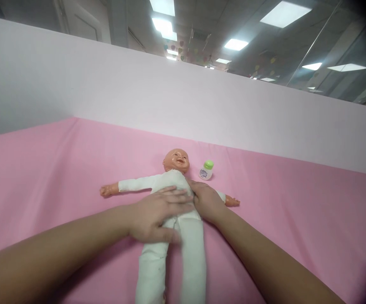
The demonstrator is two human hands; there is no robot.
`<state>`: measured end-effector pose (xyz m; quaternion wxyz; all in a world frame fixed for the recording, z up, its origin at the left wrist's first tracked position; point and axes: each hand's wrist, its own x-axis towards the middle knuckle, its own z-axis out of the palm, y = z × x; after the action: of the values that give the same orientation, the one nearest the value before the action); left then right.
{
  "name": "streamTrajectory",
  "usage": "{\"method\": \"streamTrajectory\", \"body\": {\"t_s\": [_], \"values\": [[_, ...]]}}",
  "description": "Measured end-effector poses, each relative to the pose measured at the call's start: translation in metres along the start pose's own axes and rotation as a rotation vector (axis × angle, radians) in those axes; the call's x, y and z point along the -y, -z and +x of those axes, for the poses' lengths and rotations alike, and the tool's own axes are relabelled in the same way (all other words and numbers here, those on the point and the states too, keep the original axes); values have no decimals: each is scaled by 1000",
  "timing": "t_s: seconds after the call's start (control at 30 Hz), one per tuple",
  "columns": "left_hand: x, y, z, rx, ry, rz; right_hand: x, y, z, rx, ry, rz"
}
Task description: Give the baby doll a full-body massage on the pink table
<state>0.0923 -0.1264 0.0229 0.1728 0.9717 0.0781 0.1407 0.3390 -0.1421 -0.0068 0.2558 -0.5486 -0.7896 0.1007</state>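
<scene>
Left hand (160, 211) and right hand (207, 202), open, gripping nothing, touch the doll (172, 180), stretched lengthwise toward the pink sheet (274, 198)'s far edge.

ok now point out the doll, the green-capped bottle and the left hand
Doll (171, 180): head view, on its white cloth chest
Green-capped bottle (205, 173): head view, on its labelled body
Left hand (157, 212): head view, on its back

Passable over flat pink sheet (281, 190) well right of plastic-headed, white-cloth doll (172, 179); blocked just right of head (176, 160) by green-capped translucent bottle (206, 171), behind by flat white wall (186, 101).
</scene>
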Motion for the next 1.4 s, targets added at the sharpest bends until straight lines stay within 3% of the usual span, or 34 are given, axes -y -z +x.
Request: {"method": "streamTrajectory", "body": {"t_s": [0.17,0.27,0.4,0.5,0.63,0.67,0.73,0.8,0.9,1.0,1.17,1.4], "values": [[44,-4,-1,-147,213,104,4,6,-2,2,43,0],[58,-4,-4,-214,301,125,6,9,-3,3,17,7],[63,-1,-8,-250,387,144,-3,5,-4,-32,30,5],[61,0,-8,-271,435,161,-7,3,-9,-130,66,-20],[58,1,-5,-335,498,198,22,9,-28,-295,332,75],[57,0,-5,-343,508,205,35,11,-33,-274,444,114],[56,-1,-4,-351,521,218,60,13,-43,-93,647,181],[55,-2,-3,-350,525,233,77,13,-48,97,733,192],[54,-3,-3,-320,514,250,80,12,-46,283,658,117],[54,-4,-3,-282,503,266,65,13,-37,311,466,51],[58,-8,-3,-260,495,286,35,10,-18,264,262,39],[60,-8,-3,-283,491,288,9,0,-3,47,112,67]]}}
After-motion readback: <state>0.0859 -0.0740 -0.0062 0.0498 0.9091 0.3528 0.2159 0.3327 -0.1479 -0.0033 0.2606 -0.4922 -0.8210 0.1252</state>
